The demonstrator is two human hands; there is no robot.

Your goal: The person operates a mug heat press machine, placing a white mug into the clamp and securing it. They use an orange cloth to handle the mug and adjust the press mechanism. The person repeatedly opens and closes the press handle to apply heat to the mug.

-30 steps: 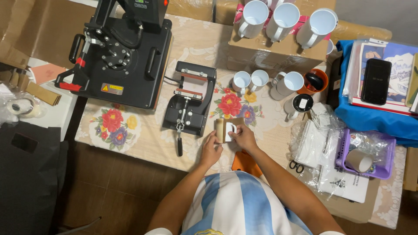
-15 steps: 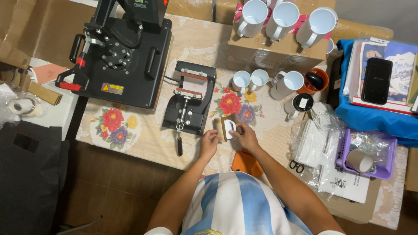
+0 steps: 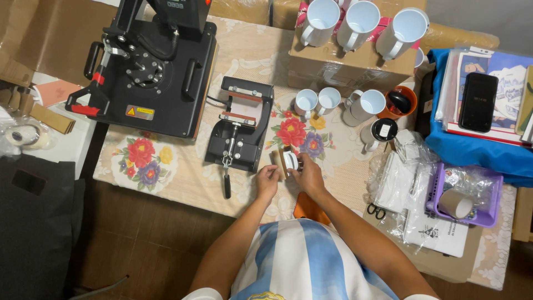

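A black heat press [image 3: 150,66] sits beside a mug press [image 3: 240,130] and white mugs [image 3: 361,22].

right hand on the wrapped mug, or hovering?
Touching. The head view shows the right hand with its fingers curled against the side of the wrapped mug, no gap visible; the left hand sits at its other side.

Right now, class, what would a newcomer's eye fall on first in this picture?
The big black heat press at the table's far left, with the smaller mug press beside it. In front, the left hand and right hand hold a small mug between them. White mugs stand on a cardboard box at the back.
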